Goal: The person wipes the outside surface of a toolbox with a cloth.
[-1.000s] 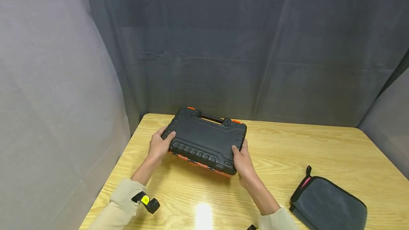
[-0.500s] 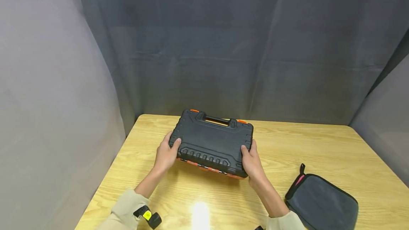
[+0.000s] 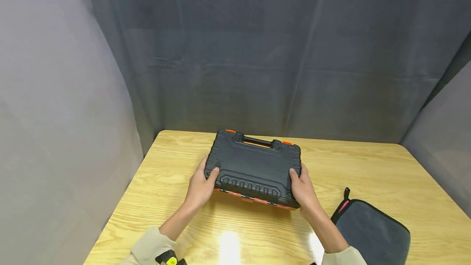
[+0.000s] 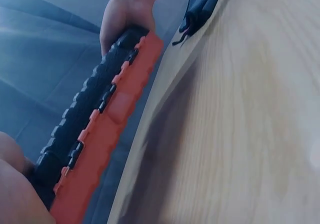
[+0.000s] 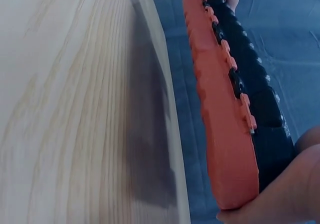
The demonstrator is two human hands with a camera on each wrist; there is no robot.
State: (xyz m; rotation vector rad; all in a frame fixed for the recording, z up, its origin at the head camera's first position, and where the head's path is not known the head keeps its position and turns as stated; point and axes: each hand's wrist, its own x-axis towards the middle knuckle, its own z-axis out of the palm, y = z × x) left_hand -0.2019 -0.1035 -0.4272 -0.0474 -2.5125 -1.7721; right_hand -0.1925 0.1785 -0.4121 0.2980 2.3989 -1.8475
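Both hands hold a closed tool case (image 3: pixel 257 167), black on its upper half and orange on its lower half. My left hand (image 3: pixel 200 186) grips its left end, thumb on the black top. At the opposite end my right hand (image 3: pixel 303 188) does the same, thumb over the edge. The carry handle (image 3: pixel 257 141) points to the back of the table, and the hinged side (image 4: pixel 102 114) faces me. In the wrist views the case is raised off the wood, with its shadow below. Under the orange half (image 5: pixel 220 114), right fingertips show at the near corner.
A dark grey zippered pouch (image 3: pixel 371 232) with a loop and a pink strip lies at the front right of the wooden table (image 3: pixel 368 167). Grey cloth (image 3: pixel 235 52) hangs behind the table, and lighter cloth (image 3: pixel 66 113) hangs on the left side.
The tool case has moved right and slightly nearer to me, held by both hands throughout. The head view has shifted a little too.
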